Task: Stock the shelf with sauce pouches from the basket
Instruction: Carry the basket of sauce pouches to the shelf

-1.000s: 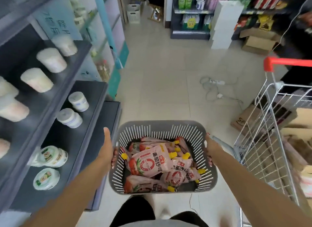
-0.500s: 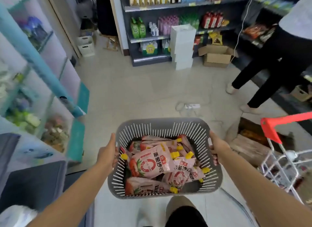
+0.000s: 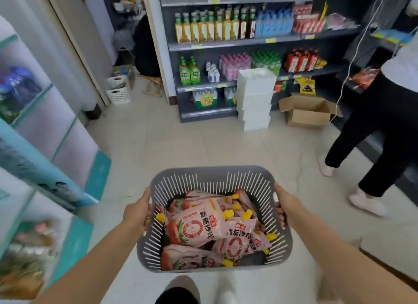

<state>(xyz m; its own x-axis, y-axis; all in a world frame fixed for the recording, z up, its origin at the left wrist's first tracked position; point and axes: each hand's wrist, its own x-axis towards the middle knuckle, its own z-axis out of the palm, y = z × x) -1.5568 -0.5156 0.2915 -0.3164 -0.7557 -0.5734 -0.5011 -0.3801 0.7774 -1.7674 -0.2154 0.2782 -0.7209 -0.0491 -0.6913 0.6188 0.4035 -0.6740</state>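
The grey slotted basket was carried low in front of the body, at 6 o'clock in the view, and it hung over the tiled floor, touching no shelf. The left hand gripped its rim at the 9 o'clock side, with the thumb lying over the top edge and the fingers hidden behind the wall. The right hand gripped the 3 o'clock side, its fingers curled through the handle slot. Inside lay a loose heap of pink sauce pouches with yellow caps, piled one over another. A dark shelving unit with bottles stood at 12 o'clock, well apart from the basket. I could not tell which shelf was meant for the pouches, so in my judgement the step was only the carrying, and no pouch was placed yet. Several things could go wrong from here. Another person stood at 2 o'clock with the feet spread into the aisle, and a white cable hung down near them, so a walk to that side could end in a bump or a snag. An open cardboard box and a stack of white boxes sat on the floor at 1 o'clock, just before the unit. The basket also hid the ground near the feet, so a stumble was possible. If the basket tipped then, the smooth pouches on top could slide over the rim.
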